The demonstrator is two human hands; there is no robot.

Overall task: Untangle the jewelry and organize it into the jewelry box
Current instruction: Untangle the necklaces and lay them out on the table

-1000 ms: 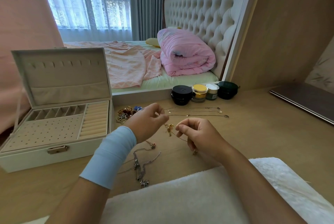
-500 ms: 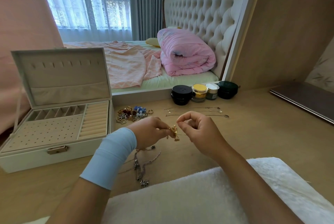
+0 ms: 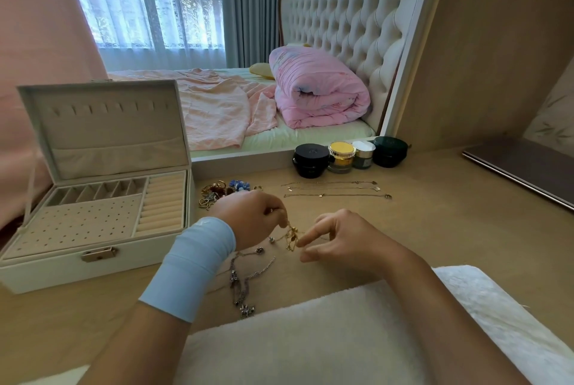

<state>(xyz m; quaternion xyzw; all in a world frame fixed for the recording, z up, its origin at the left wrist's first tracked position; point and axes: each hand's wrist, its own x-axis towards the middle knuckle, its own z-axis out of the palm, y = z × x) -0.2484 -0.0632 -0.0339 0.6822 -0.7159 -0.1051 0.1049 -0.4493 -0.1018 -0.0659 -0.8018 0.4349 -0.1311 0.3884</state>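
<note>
My left hand [image 3: 253,217], with a light blue wristband, pinches a tangled gold chain [image 3: 291,234] just above the wooden tabletop. My right hand [image 3: 335,238] pinches the same tangle from the right with thumb and forefinger. A silver chain [image 3: 245,279] lies loose on the table below my hands. Three thin gold necklaces [image 3: 335,189] lie straight in rows behind my hands. A heap of rings and small pieces [image 3: 222,190] sits left of them. The white jewelry box [image 3: 93,263] stands open at the left, its compartments holding nothing I can see.
Several cosmetic jars [image 3: 341,156] stand at the back by a mirror [image 3: 248,43] that reflects a bed. A dark flat laptop [image 3: 521,167] lies at the right. A white fluffy cloth [image 3: 341,338] covers the table's near edge.
Both hands have dropped lower toward the table with the gold tangle between them. My right hand's fingers have shifted on the chain.
</note>
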